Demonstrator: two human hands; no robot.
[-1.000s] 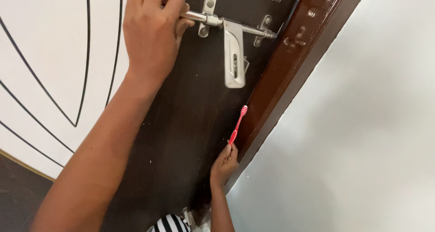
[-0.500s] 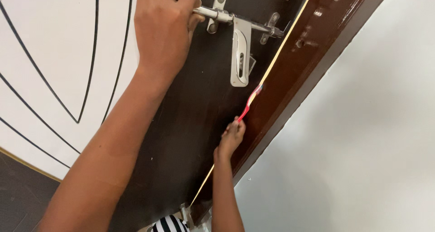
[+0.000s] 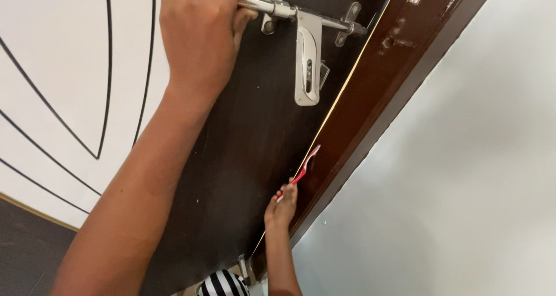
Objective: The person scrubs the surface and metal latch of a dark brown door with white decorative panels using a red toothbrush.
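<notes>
Dark door (image 3: 231, 157): left hand (image 3: 200, 35) fingers clamped on bolt (image 3: 272, 8) (tips cut off); smaller hand (image 3: 281, 208) holds toothbrush (image 3: 305, 166).

Pale grey wall (image 3: 463, 174), seemingly daylit

Left hand (image 3: 200, 38) raised, fingers curled closed, forearm extended upward.

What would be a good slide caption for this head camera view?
Left hand grips the steel sliding bolt on a dark door while another person's small hand holds a red toothbrush at the door gap.
</notes>
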